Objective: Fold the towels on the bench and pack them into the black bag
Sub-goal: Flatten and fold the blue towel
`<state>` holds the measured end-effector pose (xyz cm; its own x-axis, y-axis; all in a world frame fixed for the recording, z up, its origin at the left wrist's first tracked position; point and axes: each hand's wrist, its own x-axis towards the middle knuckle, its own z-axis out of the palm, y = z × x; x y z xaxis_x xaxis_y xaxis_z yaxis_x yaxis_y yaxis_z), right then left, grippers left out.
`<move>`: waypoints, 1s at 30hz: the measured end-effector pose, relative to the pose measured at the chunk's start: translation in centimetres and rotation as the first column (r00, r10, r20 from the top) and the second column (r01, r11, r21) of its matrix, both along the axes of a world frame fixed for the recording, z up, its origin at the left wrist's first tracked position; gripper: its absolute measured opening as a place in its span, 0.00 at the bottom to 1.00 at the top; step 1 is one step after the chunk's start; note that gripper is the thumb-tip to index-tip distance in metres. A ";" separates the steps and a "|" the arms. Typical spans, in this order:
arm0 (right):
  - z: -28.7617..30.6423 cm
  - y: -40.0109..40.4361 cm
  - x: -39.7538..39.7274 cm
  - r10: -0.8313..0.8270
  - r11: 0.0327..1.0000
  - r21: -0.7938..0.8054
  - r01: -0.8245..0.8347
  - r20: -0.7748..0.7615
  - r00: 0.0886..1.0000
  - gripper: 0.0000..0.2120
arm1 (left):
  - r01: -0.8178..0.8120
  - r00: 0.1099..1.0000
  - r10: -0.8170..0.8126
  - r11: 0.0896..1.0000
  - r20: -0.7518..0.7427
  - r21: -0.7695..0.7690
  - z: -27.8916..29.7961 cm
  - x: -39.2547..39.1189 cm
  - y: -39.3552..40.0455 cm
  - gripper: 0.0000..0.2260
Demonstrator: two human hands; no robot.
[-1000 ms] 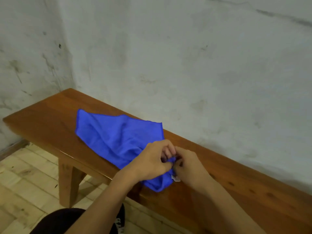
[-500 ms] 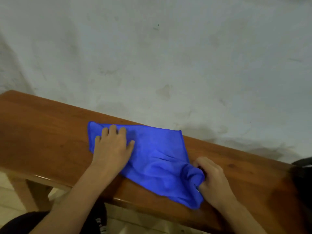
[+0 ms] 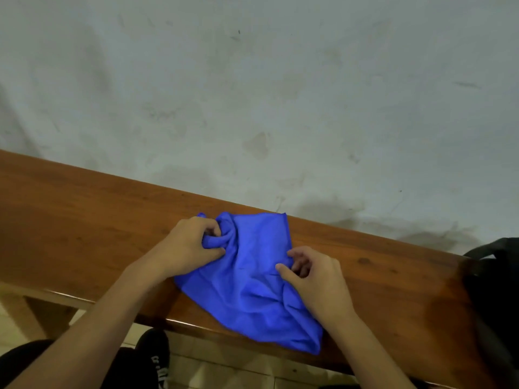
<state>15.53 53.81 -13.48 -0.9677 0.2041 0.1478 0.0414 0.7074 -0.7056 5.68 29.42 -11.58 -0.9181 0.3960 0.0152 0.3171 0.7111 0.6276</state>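
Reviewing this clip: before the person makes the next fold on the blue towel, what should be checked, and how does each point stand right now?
1. Left hand grips the towel: ok, fingers curled into a bunched far corner.
2. Right hand holds the towel: ok, it pinches the right edge.
3. Towel flat enough to fold: not ok, it is creased and bunched.
4. Towel fully on the bench: not ok, its near corner hangs over the front edge.
5. Black bag within view: ok, at the bench's right end.
6. Bag open: cannot tell.
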 end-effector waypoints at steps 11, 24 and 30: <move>1.8 0.7 1.2 -0.164 0.983 -0.111 0.149 -0.137 0.977 0.09 | 0.096 0.978 -0.173 0.874 0.121 0.476 2.4 0.3 0.1 0.15; 3.5 2.0 0.3 -0.162 0.785 -0.611 0.100 -0.048 0.986 0.13 | -0.037 0.942 -0.078 0.942 0.325 0.332 3.9 1.2 -1.0 0.19; 3.5 2.4 0.0 -0.238 0.769 -0.634 0.086 -0.158 0.958 0.12 | -0.054 0.998 0.036 0.839 0.044 0.541 4.6 0.9 0.7 0.15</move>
<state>15.56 56.21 -9.97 -0.8696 0.4746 0.1360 -0.0917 0.1153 -0.9891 6.60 30.17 -6.99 -0.9382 0.2913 0.1869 0.2676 0.2679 0.9256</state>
